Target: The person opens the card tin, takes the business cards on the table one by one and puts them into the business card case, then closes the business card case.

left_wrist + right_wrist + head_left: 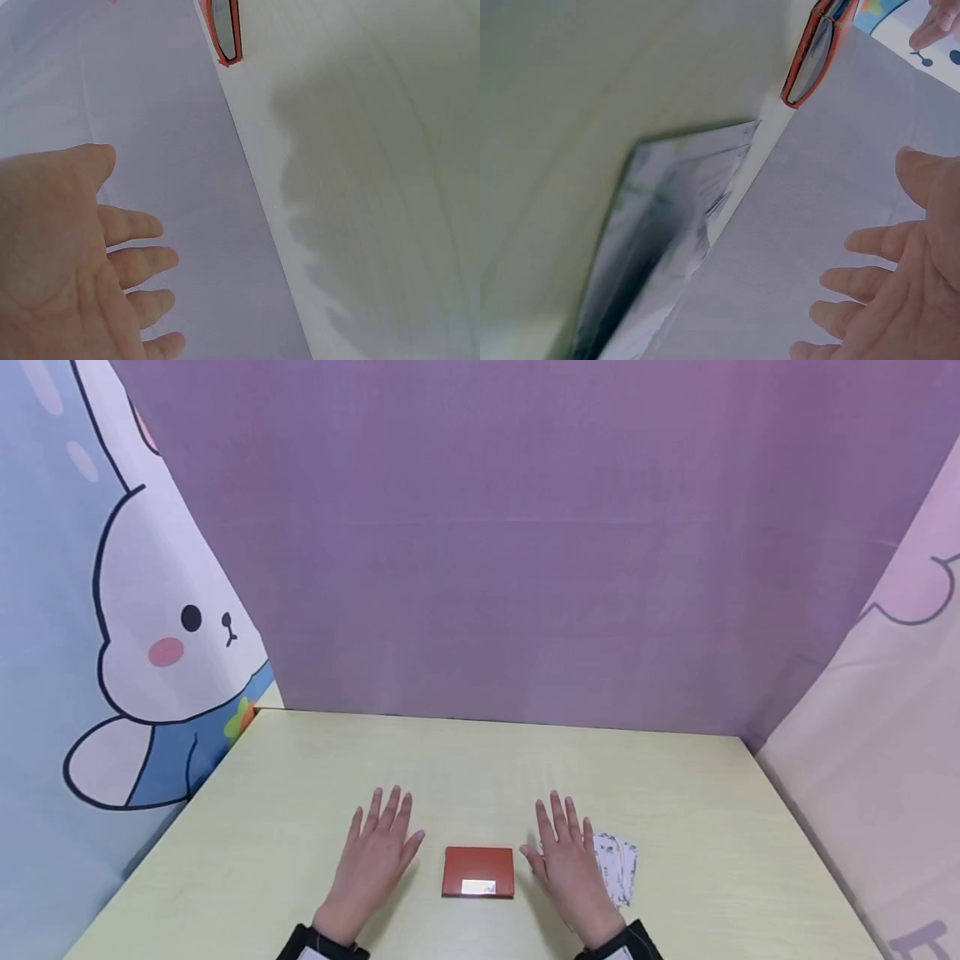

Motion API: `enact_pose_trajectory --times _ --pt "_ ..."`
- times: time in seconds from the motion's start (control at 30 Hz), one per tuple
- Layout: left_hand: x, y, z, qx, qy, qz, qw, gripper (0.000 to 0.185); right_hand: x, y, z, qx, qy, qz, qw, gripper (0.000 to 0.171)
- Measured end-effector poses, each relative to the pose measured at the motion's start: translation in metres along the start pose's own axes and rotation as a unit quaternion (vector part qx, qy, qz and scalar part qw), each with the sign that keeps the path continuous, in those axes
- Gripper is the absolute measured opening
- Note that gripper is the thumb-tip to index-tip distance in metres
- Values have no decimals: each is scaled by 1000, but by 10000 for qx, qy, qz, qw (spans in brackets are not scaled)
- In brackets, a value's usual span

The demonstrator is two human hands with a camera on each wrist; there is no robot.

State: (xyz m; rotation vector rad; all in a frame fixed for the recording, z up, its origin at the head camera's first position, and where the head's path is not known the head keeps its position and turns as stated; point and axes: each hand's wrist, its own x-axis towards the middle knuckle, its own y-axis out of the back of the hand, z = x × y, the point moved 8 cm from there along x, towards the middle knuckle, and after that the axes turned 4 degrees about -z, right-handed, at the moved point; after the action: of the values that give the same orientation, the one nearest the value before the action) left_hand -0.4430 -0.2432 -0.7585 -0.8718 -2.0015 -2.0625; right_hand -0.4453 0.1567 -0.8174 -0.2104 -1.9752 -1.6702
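Both hands hover palm-down over the tabletop point(300, 777), fingers straight: left hand point(377, 852) and right hand point(567, 860) flank a red case point(478, 871); printed cards point(618, 864) lie beside the right.

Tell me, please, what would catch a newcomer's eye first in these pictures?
Most likely the small red case lying flat on the pale table, right between the two hands. The left hand and the right hand are spread open on either side of it, neither touching it. A small stack of patterned cards lies beside the right hand, and a cartoon rabbit fills the left wall.
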Motion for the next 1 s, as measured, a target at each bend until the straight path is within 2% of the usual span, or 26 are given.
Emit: enact_pose_trajectory --times 0.2,0.4,0.6,0.8,0.9,0.97,1.0 --pt "-2 -5 2 -73 -64 -64 9999 80 -2 9 0 76 -68 -143 9998 87" --pt "4 4 13 -207 -172 -94 9996 83 0 1 8 179 103 -104 9997 88" --pt "15 14 36 -309 -342 -235 9987 85 -4 2 10 332 41 -106 9994 95" --pt "10 9 58 -521 -571 -464 9959 85 -19 9 0 509 31 -410 9979 101" --pt "5 -1 65 -600 -711 -521 9943 84 -23 26 -12 540 44 -632 9965 103" --pt "1 -8 72 -619 -875 -577 9926 82 -24 53 -27 608 92 -853 9945 103" --pt "0 -12 75 -637 -960 -639 9913 82 -23 74 -37 668 78 -1018 9925 102"
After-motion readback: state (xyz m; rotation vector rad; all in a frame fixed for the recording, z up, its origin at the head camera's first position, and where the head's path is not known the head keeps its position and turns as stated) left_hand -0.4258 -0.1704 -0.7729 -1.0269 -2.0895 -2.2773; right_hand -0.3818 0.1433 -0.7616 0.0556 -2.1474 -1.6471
